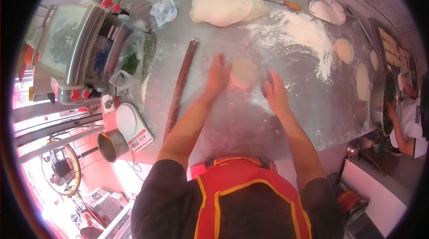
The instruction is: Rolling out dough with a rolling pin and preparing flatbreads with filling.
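Note:
A flat, round piece of dough (245,73) lies on the floured metal worktop (241,128) between my two hands. At its left edge is my left hand (218,75), thumb close to the dough and fingers pointing away from me. My right hand (275,91) hovers or rests just right of the dough, apart from it, with the fingers parted; dark shading hides its underside. Left of my left hand lies a long wooden rolling pin (182,81), partly covered by my forearm. Beyond, a large mound of dough (224,4) sits at the worktop's back.
Loose flour (295,34) and a flour bowl (326,11) are at back right, near several dough rounds (344,50). At left stand a roller machine (77,44), a bag of greens (130,61) and a kitchen scale (134,126). A co-worker (409,121) reaches into a metal bowl (378,105).

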